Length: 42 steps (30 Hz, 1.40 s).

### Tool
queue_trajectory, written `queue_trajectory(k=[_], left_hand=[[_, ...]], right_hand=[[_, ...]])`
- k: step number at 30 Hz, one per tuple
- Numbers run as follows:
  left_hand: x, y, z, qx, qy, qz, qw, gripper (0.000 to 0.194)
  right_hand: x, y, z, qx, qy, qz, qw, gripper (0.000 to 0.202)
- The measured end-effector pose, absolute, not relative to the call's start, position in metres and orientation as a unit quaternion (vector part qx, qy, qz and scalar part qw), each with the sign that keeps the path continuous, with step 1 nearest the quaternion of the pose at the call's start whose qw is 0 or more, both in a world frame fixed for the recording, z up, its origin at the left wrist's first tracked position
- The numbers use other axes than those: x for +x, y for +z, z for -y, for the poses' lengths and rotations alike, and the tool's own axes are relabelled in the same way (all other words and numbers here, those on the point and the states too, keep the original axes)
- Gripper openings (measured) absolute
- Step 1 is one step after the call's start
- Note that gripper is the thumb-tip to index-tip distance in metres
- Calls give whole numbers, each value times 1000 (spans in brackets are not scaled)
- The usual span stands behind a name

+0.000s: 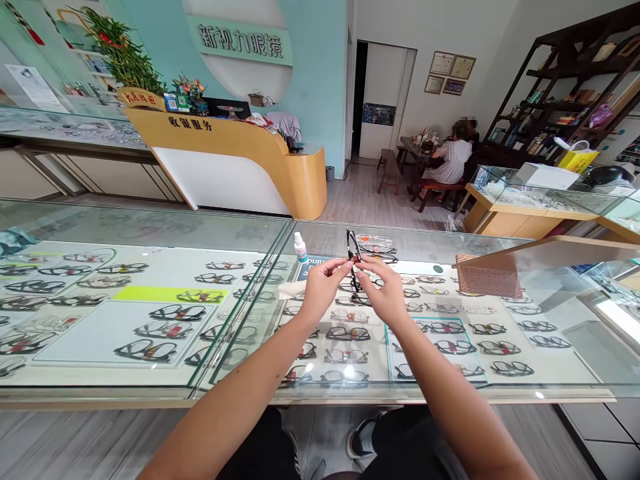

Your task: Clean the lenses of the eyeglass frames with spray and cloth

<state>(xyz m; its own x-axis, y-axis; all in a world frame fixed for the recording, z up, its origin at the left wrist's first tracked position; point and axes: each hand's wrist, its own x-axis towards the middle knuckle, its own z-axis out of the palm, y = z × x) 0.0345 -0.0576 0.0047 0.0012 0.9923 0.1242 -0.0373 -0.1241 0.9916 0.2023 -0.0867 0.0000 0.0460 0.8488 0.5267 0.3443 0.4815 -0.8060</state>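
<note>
A pair of dark-framed glasses [353,243] is held up above the glass counter, turned on end between my two hands. My left hand [326,280] pinches it from the left with thumb and forefinger. From the right, my right hand [383,285] grips the same glasses, fingertips close to the left ones. Just left of my left hand a white spray bottle [300,248] with a blue label stands upright on the counter. A pale cloth [292,290] lies beside my left wrist, partly hidden by it.
Under the glass top of the display counter [240,393] lie rows of glasses. A brown slatted panel [487,275] stands on the right. Beyond are a yellow cashier desk [305,180], a bench [389,170] and a seated person [454,160] at a table. My legs are below the counter edge.
</note>
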Motion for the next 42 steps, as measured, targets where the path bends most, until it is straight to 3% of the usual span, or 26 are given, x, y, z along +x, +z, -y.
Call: queue_trajectory(k=[11, 15, 20, 27, 32, 42], left_hand=[[32, 0, 51, 534, 538, -457, 465, 49], [23, 0, 43, 611, 514, -456, 394, 46], [20, 28, 22, 758, 363, -462, 283, 41], [70, 63, -18, 894, 111, -423, 94, 29], [104, 50, -38, 913, 14, -402, 61, 25], [113, 24, -56, 904, -47, -420, 57, 27]], right_hand=[[200, 0, 87, -448, 224, 660, 560, 19], [225, 7, 74, -460, 170, 608, 624, 24], [280, 5, 45, -569, 122, 419, 697, 60], [299, -9, 26, -561, 211, 380, 705, 65], [303, -8, 25, -546, 242, 372, 710, 66], [291, -3, 25, -546, 240, 407, 692, 68]])
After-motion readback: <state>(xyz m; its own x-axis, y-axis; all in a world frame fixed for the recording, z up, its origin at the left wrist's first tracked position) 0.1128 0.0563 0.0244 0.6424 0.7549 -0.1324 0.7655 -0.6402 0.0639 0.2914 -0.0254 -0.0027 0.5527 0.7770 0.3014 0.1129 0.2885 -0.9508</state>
